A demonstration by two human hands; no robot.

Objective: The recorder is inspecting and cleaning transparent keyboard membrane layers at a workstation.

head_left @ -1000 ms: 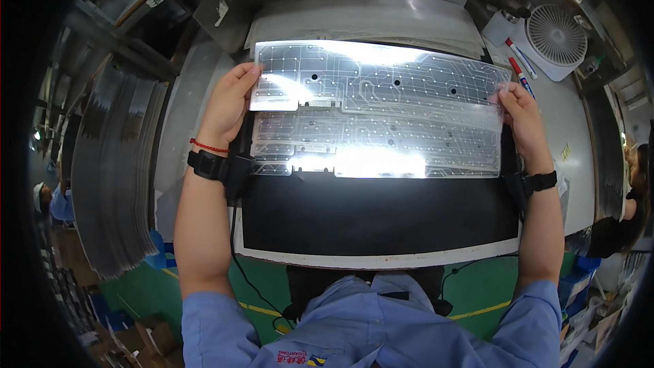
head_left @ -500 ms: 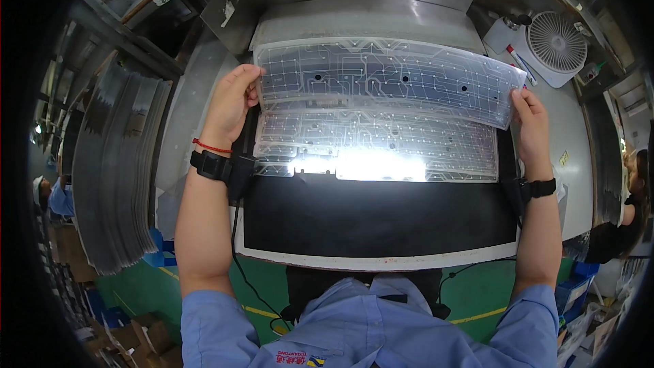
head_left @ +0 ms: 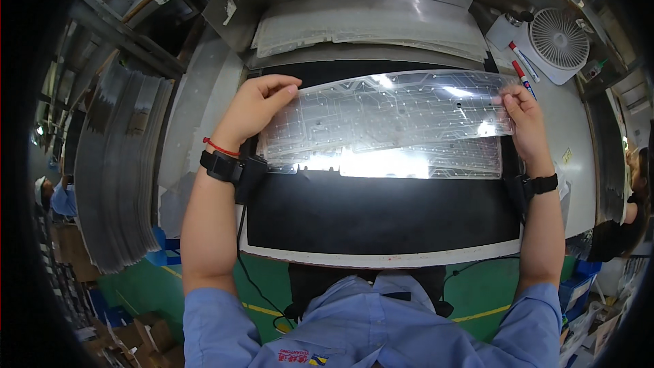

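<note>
A clear, flexible circuit sheet (head_left: 381, 112) with fine traces and dots, like a keyboard membrane, is stretched between my hands and bows upward along its far edge. My left hand (head_left: 255, 112) pinches its far left corner between thumb and fingers. At the right end, my right hand (head_left: 524, 123) grips the edge, thumb toward me. Beneath it another clear circuit sheet (head_left: 470, 163) lies on a black mat (head_left: 381, 215), mostly covered by the raised one. Strong glare hides part of the lower sheet's near edge.
Behind the mat lies a stack of similar clear sheets (head_left: 371, 24). A white fan (head_left: 558, 37), a white bottle (head_left: 503, 31) and red-capped markers (head_left: 523, 71) stand or lie at the far right. Tall grey sheet stacks (head_left: 122, 170) are on the left. Cables hang from the wrist straps.
The held sheet has come toward me and now bows and tilts over the lower sheet. My left hand has shifted right and slightly down. The rear stack is uncovered.
</note>
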